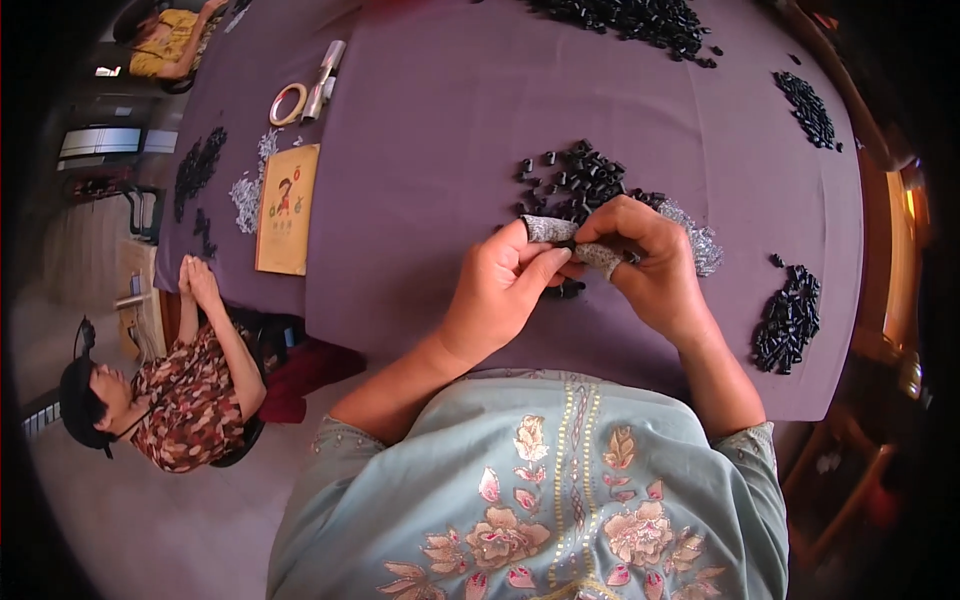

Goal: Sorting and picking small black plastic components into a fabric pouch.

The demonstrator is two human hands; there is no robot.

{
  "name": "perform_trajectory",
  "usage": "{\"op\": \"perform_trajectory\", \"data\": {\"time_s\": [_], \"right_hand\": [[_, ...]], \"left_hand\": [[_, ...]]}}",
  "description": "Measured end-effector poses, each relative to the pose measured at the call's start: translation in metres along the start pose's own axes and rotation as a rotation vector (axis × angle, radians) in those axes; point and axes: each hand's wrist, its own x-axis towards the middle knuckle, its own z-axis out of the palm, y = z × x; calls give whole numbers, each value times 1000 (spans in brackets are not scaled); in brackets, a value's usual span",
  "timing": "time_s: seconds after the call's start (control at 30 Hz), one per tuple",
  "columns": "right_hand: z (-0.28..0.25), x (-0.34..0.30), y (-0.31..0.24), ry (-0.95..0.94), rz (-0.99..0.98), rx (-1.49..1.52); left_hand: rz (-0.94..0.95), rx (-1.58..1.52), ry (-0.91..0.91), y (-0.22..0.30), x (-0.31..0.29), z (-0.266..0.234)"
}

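Observation:
My left hand (490, 295) and my right hand (655, 265) meet above the near part of the table. Both are closed, fingertips pressed around a small black plastic piece (566, 244) that is mostly covered by the fingers. A grey knitted finger sleeve wraps the index finger of each hand. Just beyond lies a loose heap of small black cylindrical pieces (590, 178), and a few more show beneath my hands. Beside my right hand is a pile of small clear pieces (705, 248), partly hidden behind it.
More black pieces lie in piles at the right (788, 320), far right (808, 110) and far edge (640, 25). Left of them on the purple tablecloth (420, 130) are a yellow book (288, 215), a tape roll (275, 106) and a silvery roll (322, 85). Two people sit at the left.

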Motion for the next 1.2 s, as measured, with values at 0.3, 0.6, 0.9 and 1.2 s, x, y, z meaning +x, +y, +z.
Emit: {"op": "perform_trajectory", "data": {"time_s": [0.3, 0.6, 0.9, 1.2], "right_hand": [[28, 9, -6, -8, -95, 22], [34, 20, -19, 57, -187, 21], [33, 12, -7, -27, -24, 180], [25, 19, -5, -44, 33, 266]], "left_hand": [[16, 330, -7, 17, -9, -28], [-10, 219, -19, 35, -8, -32], [-43, 194, 20, 22, -10, -32], [19, 168, 39, 20, -4, -29]]}}
